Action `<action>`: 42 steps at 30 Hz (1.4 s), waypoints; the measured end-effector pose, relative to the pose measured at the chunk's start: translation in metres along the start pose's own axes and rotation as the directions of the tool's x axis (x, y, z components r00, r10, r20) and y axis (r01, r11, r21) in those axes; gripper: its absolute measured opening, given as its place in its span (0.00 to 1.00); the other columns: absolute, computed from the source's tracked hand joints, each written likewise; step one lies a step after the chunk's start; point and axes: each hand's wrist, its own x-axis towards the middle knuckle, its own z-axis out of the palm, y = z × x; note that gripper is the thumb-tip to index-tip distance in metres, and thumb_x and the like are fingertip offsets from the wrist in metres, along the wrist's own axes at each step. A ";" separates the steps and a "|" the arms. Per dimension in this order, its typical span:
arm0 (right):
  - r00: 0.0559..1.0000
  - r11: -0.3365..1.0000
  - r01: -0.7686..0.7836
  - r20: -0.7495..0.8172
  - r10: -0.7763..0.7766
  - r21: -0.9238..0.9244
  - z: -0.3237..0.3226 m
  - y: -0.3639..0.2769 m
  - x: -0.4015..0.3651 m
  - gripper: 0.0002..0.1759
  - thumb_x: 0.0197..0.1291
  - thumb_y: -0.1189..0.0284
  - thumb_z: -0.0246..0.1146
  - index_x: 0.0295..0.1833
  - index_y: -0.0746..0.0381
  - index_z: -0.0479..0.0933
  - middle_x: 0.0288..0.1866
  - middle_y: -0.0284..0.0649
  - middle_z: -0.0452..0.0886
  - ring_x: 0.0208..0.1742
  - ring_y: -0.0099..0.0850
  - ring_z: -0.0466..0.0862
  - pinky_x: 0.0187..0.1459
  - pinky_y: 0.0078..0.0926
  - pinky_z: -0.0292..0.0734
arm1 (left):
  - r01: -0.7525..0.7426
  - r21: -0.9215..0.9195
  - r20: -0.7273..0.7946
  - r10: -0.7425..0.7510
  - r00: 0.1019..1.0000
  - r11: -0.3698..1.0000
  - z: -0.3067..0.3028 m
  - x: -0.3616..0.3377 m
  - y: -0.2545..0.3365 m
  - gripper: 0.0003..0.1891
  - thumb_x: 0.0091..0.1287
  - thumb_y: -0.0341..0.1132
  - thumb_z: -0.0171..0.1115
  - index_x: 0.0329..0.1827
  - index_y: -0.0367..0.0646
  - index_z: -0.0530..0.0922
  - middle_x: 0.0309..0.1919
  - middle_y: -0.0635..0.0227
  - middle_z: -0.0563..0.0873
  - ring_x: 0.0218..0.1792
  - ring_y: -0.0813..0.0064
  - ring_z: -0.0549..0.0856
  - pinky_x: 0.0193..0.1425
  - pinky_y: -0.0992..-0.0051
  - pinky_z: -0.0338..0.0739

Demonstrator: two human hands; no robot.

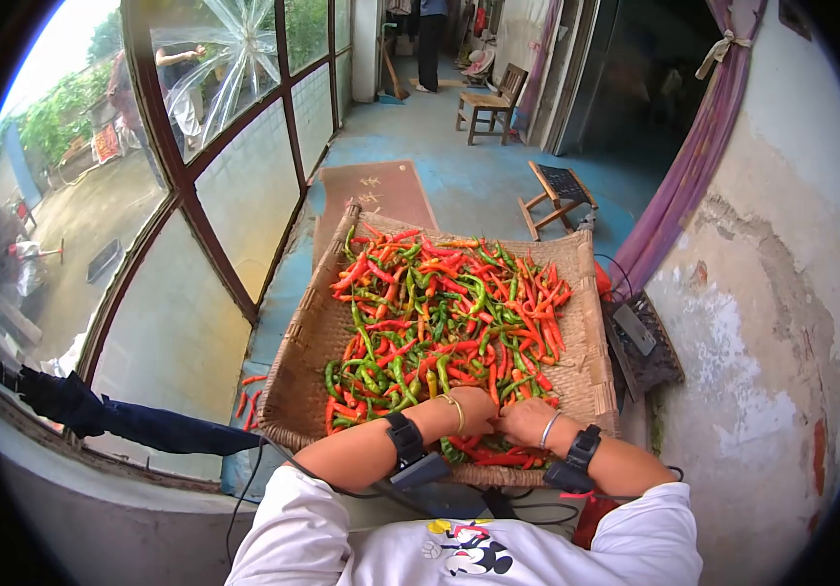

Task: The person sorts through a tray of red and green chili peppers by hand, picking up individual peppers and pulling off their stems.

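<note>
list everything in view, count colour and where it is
chillies: many, red, green and orange, heaped in the tray
tray: one, tan woven, on the floor
loose chillies: a few, red, floor left of the tray
mat: one, brown, beyond the tray
chair: one, wooden, far end
stool: one, wooden, right of the mat
curtain: one, purple, right wall
umbrella: one, dark blue, left ledge
left hand: in the chillies, near edge
right hand: beside it

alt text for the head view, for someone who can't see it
A person's left hand and right hand rest side by side in red and green chillies spread on a woven tray. A window is at left, a peeling wall at right, a stool on the blue floor beyond.
</note>
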 end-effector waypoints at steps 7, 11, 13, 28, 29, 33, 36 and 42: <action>0.993 0.995 0.078 0.095 -0.072 -0.060 0.004 -0.001 0.013 0.09 0.46 0.67 0.56 0.34 0.55 0.76 0.27 0.40 0.77 0.30 0.39 0.80 0.32 0.37 0.75 | 0.060 -0.149 -0.183 -0.087 0.979 0.987 -0.005 -0.008 -0.010 0.13 0.53 0.43 0.56 0.33 0.45 0.80 0.30 0.59 0.82 0.35 0.60 0.81 0.40 0.66 0.74; 0.967 0.994 -0.022 -0.250 0.048 0.105 -0.023 -0.002 0.003 0.09 0.47 0.65 0.57 0.28 0.58 0.75 0.25 0.41 0.78 0.29 0.40 0.80 0.30 0.36 0.74 | -0.151 -0.278 -0.612 -0.053 0.789 0.949 0.006 -0.005 -0.019 0.11 0.57 0.39 0.54 0.35 0.42 0.78 0.29 0.57 0.81 0.35 0.58 0.80 0.40 0.64 0.74; 0.926 0.981 0.000 -0.371 0.074 0.194 -0.041 0.000 0.000 0.09 0.48 0.66 0.57 0.28 0.60 0.75 0.24 0.41 0.77 0.26 0.37 0.79 0.28 0.34 0.73 | -0.160 -0.357 -0.637 -0.114 0.762 0.920 0.003 -0.004 -0.019 0.09 0.58 0.36 0.53 0.35 0.42 0.78 0.28 0.56 0.81 0.34 0.57 0.80 0.39 0.65 0.74; 0.773 -0.183 0.216 -0.054 0.632 0.959 -0.007 0.018 0.011 0.13 0.60 0.65 0.52 0.31 0.62 0.74 0.19 0.32 0.75 0.15 0.17 0.68 0.17 0.13 0.62 | -0.105 -0.920 -0.213 -0.256 0.943 0.379 0.003 -0.007 0.004 0.13 0.57 0.41 0.57 0.34 0.40 0.76 0.21 0.74 0.79 0.17 0.85 0.75 0.19 0.83 0.68; 0.775 -0.184 0.201 -0.041 0.631 0.962 -0.004 0.021 0.010 0.13 0.61 0.65 0.52 0.32 0.62 0.74 0.20 0.31 0.75 0.15 0.17 0.68 0.17 0.13 0.62 | -0.103 -0.923 -0.209 -0.256 0.944 0.371 0.006 -0.007 0.007 0.13 0.57 0.41 0.57 0.34 0.40 0.76 0.21 0.74 0.79 0.17 0.85 0.75 0.19 0.83 0.68; 0.781 -0.077 0.137 -0.060 0.622 0.988 0.006 0.009 0.019 0.14 0.61 0.64 0.52 0.35 0.64 0.75 0.20 0.32 0.75 0.15 0.17 0.68 0.17 0.14 0.63 | -0.182 -0.768 -0.467 -0.342 0.815 0.613 0.035 0.009 -0.003 0.15 0.58 0.43 0.61 0.31 0.37 0.78 0.20 0.76 0.76 0.23 0.88 0.70 0.24 0.81 0.68; 0.741 -0.080 0.143 -0.053 0.669 0.987 -0.002 -0.009 0.026 0.17 0.62 0.61 0.50 0.36 0.64 0.74 0.19 0.30 0.73 0.16 0.16 0.69 0.17 0.12 0.62 | -0.098 -0.833 -0.348 -0.379 0.857 0.544 0.031 0.000 -0.014 0.15 0.60 0.42 0.59 0.38 0.38 0.78 0.19 0.76 0.77 0.19 0.89 0.73 0.21 0.85 0.69; 0.807 -0.425 0.129 0.154 0.570 0.896 0.003 0.006 0.019 0.22 0.63 0.56 0.45 0.39 0.64 0.74 0.13 0.31 0.68 0.11 0.18 0.63 0.14 0.16 0.58 | -0.127 -0.806 -0.338 -0.274 0.901 0.578 0.026 -0.002 -0.013 0.12 0.65 0.38 0.52 0.41 0.38 0.75 0.23 0.73 0.79 0.19 0.86 0.75 0.23 0.84 0.71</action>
